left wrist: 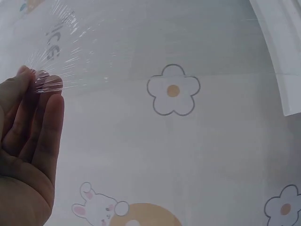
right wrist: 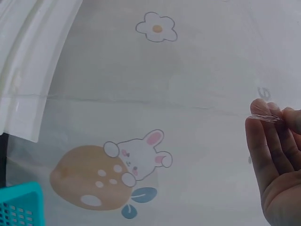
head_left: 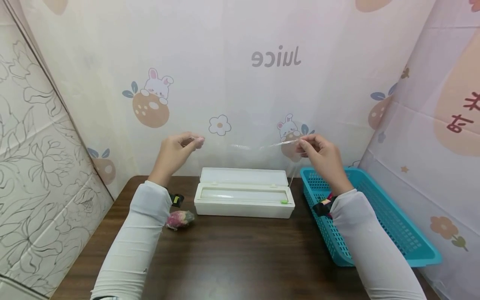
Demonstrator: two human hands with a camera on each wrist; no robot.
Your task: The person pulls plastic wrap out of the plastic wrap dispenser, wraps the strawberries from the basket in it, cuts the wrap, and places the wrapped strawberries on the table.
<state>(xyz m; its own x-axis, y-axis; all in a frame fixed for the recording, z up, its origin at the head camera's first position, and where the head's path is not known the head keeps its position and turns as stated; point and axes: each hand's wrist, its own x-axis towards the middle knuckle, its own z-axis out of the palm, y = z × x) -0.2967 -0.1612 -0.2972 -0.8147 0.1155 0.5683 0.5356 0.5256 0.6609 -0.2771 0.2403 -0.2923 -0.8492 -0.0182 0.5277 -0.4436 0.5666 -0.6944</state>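
Note:
A clear sheet of plastic wrap (head_left: pixel 279 144) is stretched between both raised hands above a white wrap dispenser box (head_left: pixel 243 209), whose lid (head_left: pixel 243 176) stands open at the back. My left hand (head_left: pixel 176 154) pinches one corner of the film between thumb and fingertips; creases fan out from that pinch in the left wrist view. On the other side my right hand (head_left: pixel 323 158) pinches the opposite corner, with the film bunched at the fingertips in the right wrist view. Below the left wrist lies a pink and pale wrapped item (head_left: pixel 179 219), its kind unclear.
A turquoise plastic basket (head_left: pixel 397 233) stands at the right of the brown table (head_left: pixel 240 258), with something red partly hidden behind the right wrist. A green slider (head_left: pixel 284 202) sits on the dispenser's front. Printed curtains (head_left: pixel 232 83) enclose the back and sides.

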